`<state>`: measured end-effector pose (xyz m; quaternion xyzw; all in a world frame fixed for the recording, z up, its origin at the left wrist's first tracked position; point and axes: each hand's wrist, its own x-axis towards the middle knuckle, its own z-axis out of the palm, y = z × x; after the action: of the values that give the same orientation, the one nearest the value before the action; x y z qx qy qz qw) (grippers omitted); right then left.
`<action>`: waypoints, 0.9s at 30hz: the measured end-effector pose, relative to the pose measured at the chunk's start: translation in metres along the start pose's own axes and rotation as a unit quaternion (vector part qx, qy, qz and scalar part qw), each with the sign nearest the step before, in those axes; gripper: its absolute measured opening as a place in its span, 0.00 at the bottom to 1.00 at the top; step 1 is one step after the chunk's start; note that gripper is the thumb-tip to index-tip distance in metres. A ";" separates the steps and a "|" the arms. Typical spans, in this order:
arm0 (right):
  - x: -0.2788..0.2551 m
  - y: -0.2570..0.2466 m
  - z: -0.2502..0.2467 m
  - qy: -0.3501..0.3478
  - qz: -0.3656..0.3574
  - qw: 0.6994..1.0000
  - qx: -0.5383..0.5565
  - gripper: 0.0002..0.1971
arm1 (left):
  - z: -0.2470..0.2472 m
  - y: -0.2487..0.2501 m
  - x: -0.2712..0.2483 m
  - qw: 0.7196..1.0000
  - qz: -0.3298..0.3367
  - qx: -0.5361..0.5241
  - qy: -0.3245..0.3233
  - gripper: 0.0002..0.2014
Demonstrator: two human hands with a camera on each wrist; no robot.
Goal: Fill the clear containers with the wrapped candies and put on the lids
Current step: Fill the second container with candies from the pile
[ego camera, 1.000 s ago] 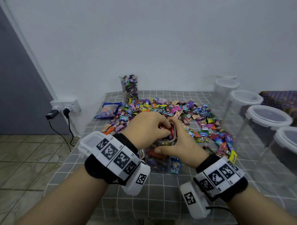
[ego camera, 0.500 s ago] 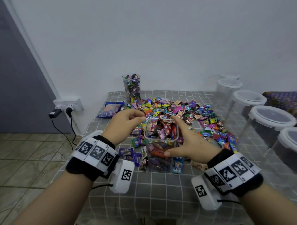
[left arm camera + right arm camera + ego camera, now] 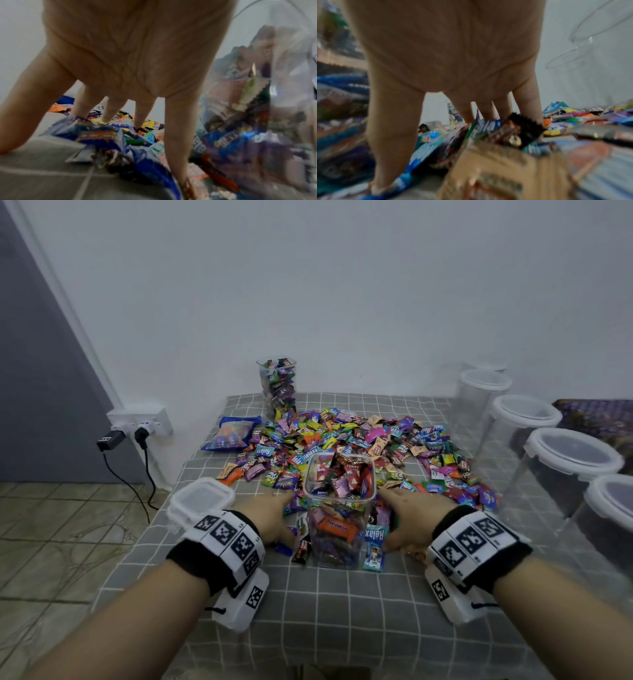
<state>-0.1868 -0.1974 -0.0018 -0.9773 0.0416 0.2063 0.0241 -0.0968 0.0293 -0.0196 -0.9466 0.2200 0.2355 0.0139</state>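
Note:
A clear square container [image 3: 337, 508] stands uncovered at the table's middle, packed to the rim with wrapped candies. My left hand [image 3: 274, 517] lies flat to its left, its spread fingers [image 3: 109, 112] touching loose candies on the cloth. To the container's right, my right hand [image 3: 406, 517] does the same, fingers [image 3: 529, 105] straight on wrappers. Neither hand holds anything. The candy pile [image 3: 346, 440] spreads behind the container. Square white-rimmed lids [image 3: 200, 501] sit stacked at the left. A second filled, uncovered container [image 3: 278, 386] stands at the back.
Tall round clear jars with white lids [image 3: 572, 457] line the right side. A blue candy bag [image 3: 231, 434] lies at the back left. The checked tablecloth [image 3: 342, 611] covers the table. A power strip with plugs [image 3: 140, 422] hangs on the left wall.
My left hand has come off the container's top and dropped to the table on its left. My right hand has let go of the rim and lowered onto the candies on the right.

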 end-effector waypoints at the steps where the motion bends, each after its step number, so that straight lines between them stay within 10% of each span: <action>1: 0.003 -0.001 0.002 -0.003 -0.003 1.000 -0.009 0.52 | 0.001 0.001 0.002 1.000 0.000 0.013 -0.003 0.46; 20: 0.017 -0.005 0.000 0.079 -0.007 0.997 -0.012 0.15 | -0.002 0.001 0.001 0.995 -0.002 0.012 0.103 0.02; 27: 0.008 0.005 -0.003 0.151 0.011 0.987 0.057 0.17 | -0.003 -0.002 -0.006 0.987 0.014 -0.048 0.152 0.11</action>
<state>-0.1794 -0.2035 -0.0025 -0.9938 0.0675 0.0538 0.0704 -0.0990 0.0331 -0.0141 -0.9677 0.2215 0.0993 -0.0685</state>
